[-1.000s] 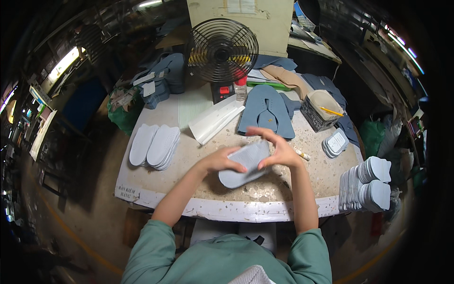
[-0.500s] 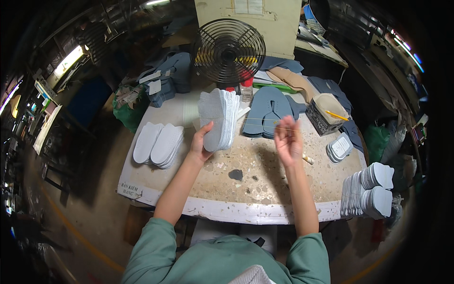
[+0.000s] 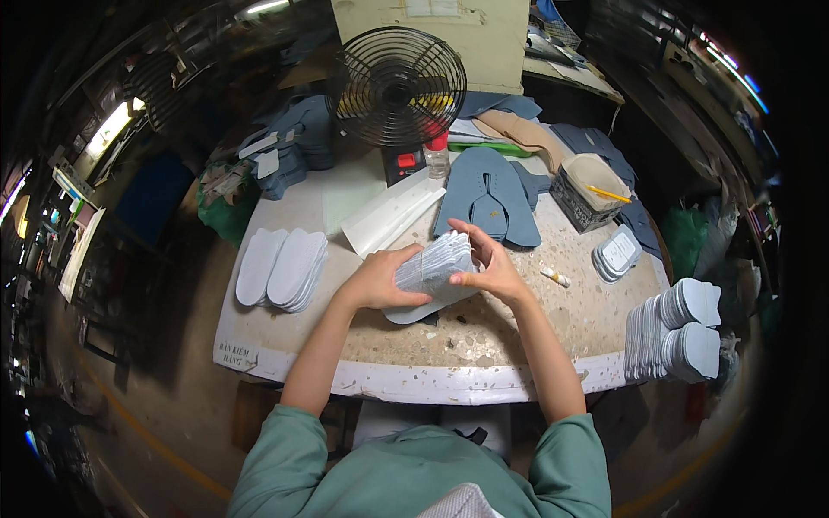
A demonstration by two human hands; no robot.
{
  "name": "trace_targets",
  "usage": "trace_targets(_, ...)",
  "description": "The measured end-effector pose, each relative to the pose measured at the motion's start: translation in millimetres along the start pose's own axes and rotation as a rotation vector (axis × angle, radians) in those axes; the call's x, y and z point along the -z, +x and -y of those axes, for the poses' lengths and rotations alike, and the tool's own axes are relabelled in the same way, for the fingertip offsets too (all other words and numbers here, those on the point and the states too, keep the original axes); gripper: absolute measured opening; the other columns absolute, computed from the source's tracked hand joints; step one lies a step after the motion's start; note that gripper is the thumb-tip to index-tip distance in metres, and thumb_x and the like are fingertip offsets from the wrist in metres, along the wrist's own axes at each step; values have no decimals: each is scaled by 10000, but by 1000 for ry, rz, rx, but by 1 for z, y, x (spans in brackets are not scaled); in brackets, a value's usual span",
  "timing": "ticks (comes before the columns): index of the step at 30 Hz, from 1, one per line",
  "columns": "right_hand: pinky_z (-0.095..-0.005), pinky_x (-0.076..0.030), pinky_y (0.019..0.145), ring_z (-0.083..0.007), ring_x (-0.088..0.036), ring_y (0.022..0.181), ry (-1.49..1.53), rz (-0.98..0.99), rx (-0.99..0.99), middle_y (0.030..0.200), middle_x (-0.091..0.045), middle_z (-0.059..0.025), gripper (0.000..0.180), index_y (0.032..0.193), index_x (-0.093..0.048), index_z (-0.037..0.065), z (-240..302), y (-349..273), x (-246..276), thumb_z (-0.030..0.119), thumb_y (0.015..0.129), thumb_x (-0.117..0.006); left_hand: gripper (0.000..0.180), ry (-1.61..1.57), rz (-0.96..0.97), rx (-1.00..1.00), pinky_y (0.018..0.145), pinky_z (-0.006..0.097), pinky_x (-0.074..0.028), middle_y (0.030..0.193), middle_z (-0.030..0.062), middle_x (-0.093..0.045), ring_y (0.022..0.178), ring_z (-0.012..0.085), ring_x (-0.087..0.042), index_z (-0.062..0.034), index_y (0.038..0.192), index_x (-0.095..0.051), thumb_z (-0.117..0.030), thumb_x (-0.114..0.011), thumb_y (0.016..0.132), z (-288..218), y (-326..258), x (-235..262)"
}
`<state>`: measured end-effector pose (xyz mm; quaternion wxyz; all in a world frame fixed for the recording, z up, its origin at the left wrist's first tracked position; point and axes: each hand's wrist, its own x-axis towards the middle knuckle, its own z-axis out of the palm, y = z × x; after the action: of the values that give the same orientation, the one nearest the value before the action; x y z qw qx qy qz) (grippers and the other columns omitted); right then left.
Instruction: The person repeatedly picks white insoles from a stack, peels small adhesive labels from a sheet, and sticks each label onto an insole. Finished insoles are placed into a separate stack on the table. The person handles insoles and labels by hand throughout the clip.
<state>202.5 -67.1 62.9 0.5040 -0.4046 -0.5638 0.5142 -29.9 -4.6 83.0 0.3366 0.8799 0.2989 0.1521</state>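
Observation:
A thick stack of light grey insole-shaped pieces [image 3: 439, 266] lies tilted low over the middle of the table, its edges fanned toward me. My left hand [image 3: 382, 279] grips its left side, thumb in front. Around the other end curl the fingers and thumb of my right hand [image 3: 494, 269]. A thin band appears to cross the stack beside my left fingers; most of it is hidden. Two more piles of insole pieces [image 3: 295, 272] lie side by side at the left. Beyond my hands are blue-grey shoe-upper pieces [image 3: 485, 186], stacked flat.
A black fan [image 3: 399, 88] stands at the back, near a clear bottle [image 3: 437, 160]. White paper [image 3: 393, 216] lies behind my left hand. To the right are a box with a yellow pencil [image 3: 591, 192], a marker-like stick [image 3: 555, 277], a small pile [image 3: 617, 254] and tall insole stacks [image 3: 673, 332].
The stack has come down and tipped over toward the right. My right hand, earlier apart and stretching a thin yellow band, now holds the stack too.

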Motion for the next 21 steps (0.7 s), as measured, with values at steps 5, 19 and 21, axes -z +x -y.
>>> trace_targets(5,-341,-458,962,-241,-575,1108,-316,162,149,1164,-600,-113,882,1325,-527,54,-1,-3,-3,241,559,-921,746,118,64,-38,840,430,-511,1004,207,-681,937,370,-660,-61,1203,-571,-446,-793,604,-7,-3,-9)
trace_targets(19,-303,-480,844,-185,-610,959,-275,36,-94,1062,-654,-123,716,1354,-498,74,12,-6,20,290,744,-804,510,-809,179,192,862,314,-498,1069,98,-658,982,184,-638,-19,1133,-594,-350,-761,783,25,12,-28)
trace_targets(21,-298,-486,819,-162,-610,932,-237,75,-99,1019,-665,-99,622,1283,-566,64,30,-10,22,276,746,-799,399,-1043,189,105,889,283,-485,1120,63,-630,1047,158,-605,-28,1189,-574,-264,-677,884,19,8,-33)
